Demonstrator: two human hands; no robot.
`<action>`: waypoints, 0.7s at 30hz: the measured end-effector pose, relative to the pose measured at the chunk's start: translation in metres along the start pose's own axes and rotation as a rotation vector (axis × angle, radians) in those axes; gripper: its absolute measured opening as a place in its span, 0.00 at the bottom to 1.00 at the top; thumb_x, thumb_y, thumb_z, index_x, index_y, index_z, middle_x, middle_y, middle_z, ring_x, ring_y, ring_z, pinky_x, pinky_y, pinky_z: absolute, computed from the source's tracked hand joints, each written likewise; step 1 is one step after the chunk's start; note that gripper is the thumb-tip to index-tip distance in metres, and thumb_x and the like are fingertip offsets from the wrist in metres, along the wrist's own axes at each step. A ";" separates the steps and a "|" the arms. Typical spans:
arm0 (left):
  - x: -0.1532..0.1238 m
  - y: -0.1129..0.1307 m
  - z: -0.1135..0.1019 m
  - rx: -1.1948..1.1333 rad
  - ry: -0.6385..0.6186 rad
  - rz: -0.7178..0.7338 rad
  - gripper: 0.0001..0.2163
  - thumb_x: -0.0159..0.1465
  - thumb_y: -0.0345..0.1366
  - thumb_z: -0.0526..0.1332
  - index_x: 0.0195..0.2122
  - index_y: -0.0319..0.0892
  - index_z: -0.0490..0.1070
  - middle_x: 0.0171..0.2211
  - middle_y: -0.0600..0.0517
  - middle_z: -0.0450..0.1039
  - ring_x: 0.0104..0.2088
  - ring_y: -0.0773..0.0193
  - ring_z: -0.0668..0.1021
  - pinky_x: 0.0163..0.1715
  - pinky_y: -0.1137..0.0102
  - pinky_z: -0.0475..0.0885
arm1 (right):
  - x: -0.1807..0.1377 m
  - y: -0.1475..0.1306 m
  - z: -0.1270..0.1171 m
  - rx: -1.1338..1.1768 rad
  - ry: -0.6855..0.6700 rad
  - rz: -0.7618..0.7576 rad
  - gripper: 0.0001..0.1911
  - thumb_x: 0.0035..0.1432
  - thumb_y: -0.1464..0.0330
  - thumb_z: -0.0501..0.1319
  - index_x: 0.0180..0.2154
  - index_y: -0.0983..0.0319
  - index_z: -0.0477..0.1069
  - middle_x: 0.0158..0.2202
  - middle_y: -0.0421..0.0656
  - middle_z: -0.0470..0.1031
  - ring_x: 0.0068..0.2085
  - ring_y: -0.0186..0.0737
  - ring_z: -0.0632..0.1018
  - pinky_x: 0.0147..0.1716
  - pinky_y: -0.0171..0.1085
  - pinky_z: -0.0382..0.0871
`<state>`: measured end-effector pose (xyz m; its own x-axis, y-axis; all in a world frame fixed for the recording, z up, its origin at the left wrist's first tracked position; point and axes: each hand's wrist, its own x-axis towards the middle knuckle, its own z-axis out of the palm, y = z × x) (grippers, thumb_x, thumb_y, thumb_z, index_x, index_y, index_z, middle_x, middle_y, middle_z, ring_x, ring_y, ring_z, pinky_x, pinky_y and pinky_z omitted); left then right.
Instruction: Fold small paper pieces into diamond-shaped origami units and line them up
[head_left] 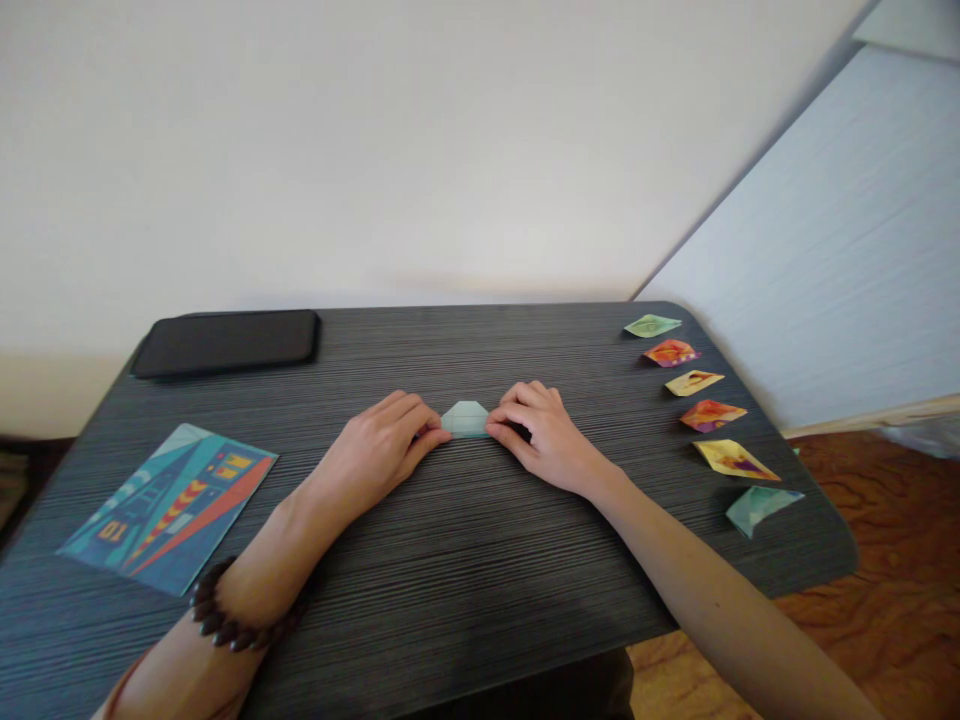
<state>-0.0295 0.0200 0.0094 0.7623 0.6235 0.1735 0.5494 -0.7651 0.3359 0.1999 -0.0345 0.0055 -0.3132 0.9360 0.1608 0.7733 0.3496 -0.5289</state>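
Observation:
A small piece of pale green folded paper (466,418) lies near the middle of the dark table, its top corners angled in and its lower edge straight. My left hand (385,440) pinches its left end between thumb and fingers. At the opposite end, my right hand (541,437) grips the right tip the same way. Both ends of the paper are hidden under my fingertips.
Along the table's (450,570) right side stands a row of several folded paper boats, among them a teal paper boat (761,508) and a yellow paper boat (737,460). Printed paper sheets (176,510) lie at the left. A black phone-like slab (229,342) rests at the back left.

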 end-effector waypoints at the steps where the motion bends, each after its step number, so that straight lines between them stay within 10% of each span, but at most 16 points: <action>1: 0.000 -0.001 0.000 -0.007 0.000 0.001 0.10 0.67 0.41 0.53 0.34 0.41 0.68 0.31 0.51 0.69 0.34 0.62 0.70 0.36 0.67 0.68 | 0.000 0.000 -0.001 0.007 0.005 0.017 0.11 0.63 0.61 0.55 0.36 0.59 0.72 0.36 0.42 0.72 0.40 0.38 0.68 0.40 0.40 0.56; 21: -0.004 -0.008 -0.001 -0.090 -0.022 -0.002 0.09 0.65 0.42 0.56 0.35 0.43 0.70 0.30 0.53 0.70 0.32 0.64 0.70 0.35 0.68 0.66 | -0.007 0.015 -0.022 0.074 -0.093 0.004 0.06 0.60 0.65 0.59 0.36 0.58 0.74 0.38 0.42 0.65 0.43 0.38 0.69 0.47 0.44 0.58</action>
<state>-0.0373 0.0243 0.0066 0.7694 0.6203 0.1526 0.5185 -0.7459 0.4181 0.2256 -0.0352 0.0147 -0.3624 0.9284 0.0824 0.7329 0.3385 -0.5902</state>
